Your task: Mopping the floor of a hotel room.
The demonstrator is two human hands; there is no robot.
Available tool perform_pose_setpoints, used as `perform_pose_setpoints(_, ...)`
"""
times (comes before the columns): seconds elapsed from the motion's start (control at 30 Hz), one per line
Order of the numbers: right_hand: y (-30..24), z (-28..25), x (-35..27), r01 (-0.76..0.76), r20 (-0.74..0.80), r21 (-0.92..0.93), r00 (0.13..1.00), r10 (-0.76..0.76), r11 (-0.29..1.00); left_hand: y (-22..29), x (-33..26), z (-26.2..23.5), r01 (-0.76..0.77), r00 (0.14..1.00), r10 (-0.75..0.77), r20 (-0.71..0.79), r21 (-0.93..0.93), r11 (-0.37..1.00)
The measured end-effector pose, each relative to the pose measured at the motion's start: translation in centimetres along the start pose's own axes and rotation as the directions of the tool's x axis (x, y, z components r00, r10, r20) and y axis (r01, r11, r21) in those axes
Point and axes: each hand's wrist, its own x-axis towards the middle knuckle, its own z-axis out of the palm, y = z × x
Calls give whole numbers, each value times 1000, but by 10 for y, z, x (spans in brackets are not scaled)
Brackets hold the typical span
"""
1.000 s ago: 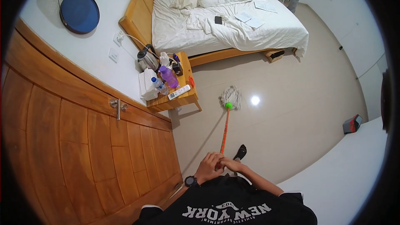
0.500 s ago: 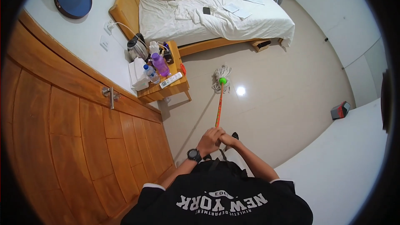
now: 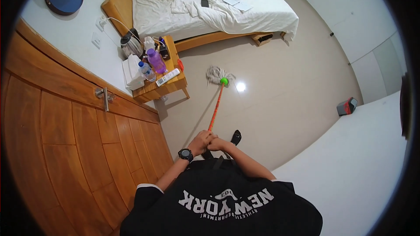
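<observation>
Your left hand (image 3: 200,143) and right hand (image 3: 217,144) each keep a closed grip on the orange mop handle (image 3: 215,109); its stringy head (image 3: 217,75) rests on the floor (image 3: 284,105) beside the wooden nightstand (image 3: 168,85).

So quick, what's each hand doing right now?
Left hand: closed around the orange mop handle.
Right hand: closed on the same handle, right beside the left.

Mop head (image 3: 217,75) on floor (image 3: 284,87), right of nightstand (image 3: 170,88), before bed (image 3: 210,8).
</observation>
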Motion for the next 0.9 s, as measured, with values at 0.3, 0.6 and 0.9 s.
perform_pose_setpoints(0.3,-102,-28,-31,173,-59,111,984,-167,979,68,-3,-92,116,993,-115,18,-178,977)
perform_pose_setpoints(0.6,-165,-70,-56,454,-65,218,890,-451,864,77,-15,-89,67,950,-203,-236,-482,873)
perform_pose_setpoints(0.9,-112,-109,-113,469,-484,262,820,-306,843,62,80,-20,1,993,-77,-90,-642,766)
